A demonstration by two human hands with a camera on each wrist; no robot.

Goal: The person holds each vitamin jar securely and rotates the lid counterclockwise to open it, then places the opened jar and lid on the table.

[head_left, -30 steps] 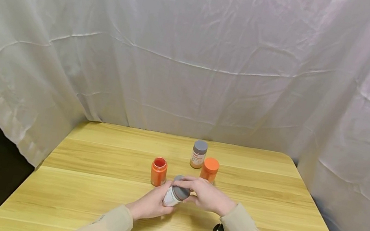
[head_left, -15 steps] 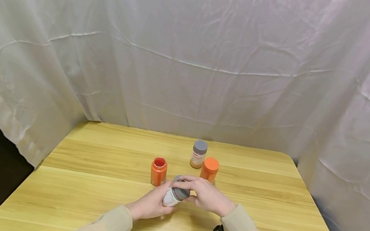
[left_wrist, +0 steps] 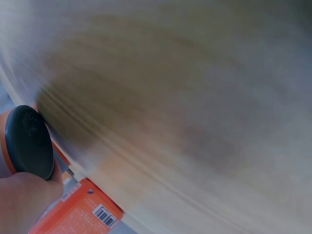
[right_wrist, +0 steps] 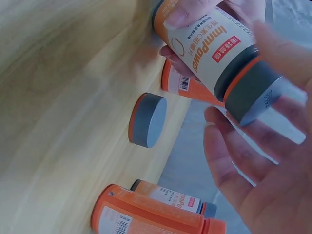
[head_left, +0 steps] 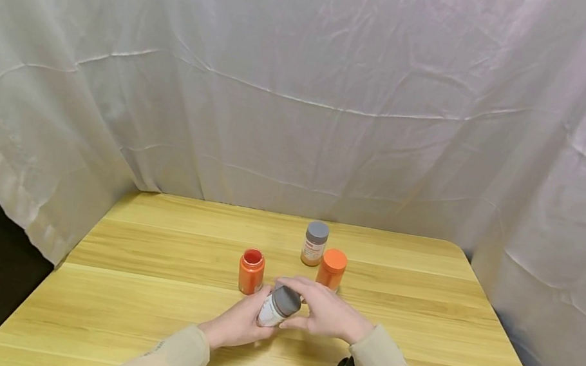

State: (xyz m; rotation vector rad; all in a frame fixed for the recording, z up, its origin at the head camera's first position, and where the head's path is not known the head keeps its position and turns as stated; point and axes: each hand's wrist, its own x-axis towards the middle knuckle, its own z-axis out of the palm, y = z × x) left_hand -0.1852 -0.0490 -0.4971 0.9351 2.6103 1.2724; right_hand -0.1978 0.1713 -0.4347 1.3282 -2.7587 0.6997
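Note:
My left hand (head_left: 240,323) grips a supplement bottle (right_wrist: 207,41) with a white and orange label, a dark base and a grey screw cap (head_left: 286,301). The bottle leans over, its cap toward my right hand (head_left: 328,310). That hand has its fingers loosely spread about the cap; in the right wrist view the thumb is at one side and the other fingers lie behind it. In the left wrist view only the dark base (left_wrist: 31,141) and part of the hand show. An uncapped orange bottle (head_left: 251,274) stands just beyond my left hand.
A loose grey cap (right_wrist: 147,120) lies on the wooden table (head_left: 145,288), mostly hidden by my right hand in the head view. Farther back stand a grey-capped bottle (head_left: 314,244) and an orange bottle with an orange cap (head_left: 333,268). Pale curtains (head_left: 316,115) hang around the table.
My right hand's fingers have loosened and spread from the cap, which shows more fully now. The thumb has shifted toward the near side. The left hand and bottle have stayed in place.

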